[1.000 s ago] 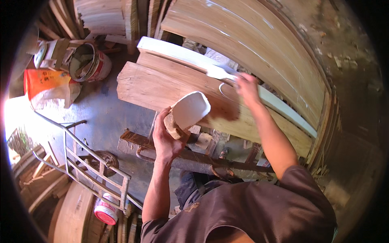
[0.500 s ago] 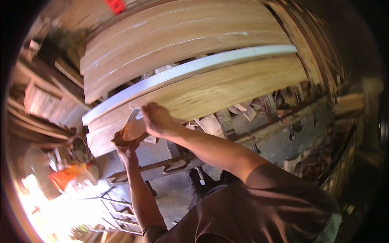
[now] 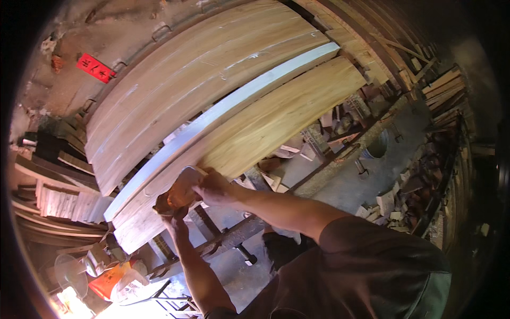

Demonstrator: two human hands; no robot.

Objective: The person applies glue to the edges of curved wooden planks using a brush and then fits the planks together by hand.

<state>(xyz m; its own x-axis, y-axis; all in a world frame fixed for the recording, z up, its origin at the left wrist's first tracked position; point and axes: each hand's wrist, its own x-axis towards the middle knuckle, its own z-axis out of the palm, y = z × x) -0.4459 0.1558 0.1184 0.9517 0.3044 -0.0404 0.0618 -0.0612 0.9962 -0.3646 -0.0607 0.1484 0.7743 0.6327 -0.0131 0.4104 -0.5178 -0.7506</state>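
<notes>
My left hand [image 3: 173, 210] is closed around the lower end of a small scoop-like container [image 3: 183, 187], orange-brown on its side with a pale rim. My right hand [image 3: 214, 188] is closed at the container's right side; whether it grips the container or a small tool is hidden. Both hands are over the near wooden board [image 3: 287, 119], which lies flat. Behind it a board stands on edge, its upward narrow face coated with white glue [image 3: 228, 114]. Farther back, several boards [image 3: 207, 69] lie side by side with white smears along their joints.
A metal clamping rack with bolts [image 3: 247, 254] runs along the near side. Wood offcuts [image 3: 409, 186] are heaped at right, and stacked strips [image 3: 69, 204] lie at left. An orange bag [image 3: 109, 280] sits lower left, a red paper strip [image 3: 95, 67] on the floor.
The view has turned, so the boards slant more steeply. The container has tipped, showing its orange-brown side rather than its white interior. Both hands stay at it.
</notes>
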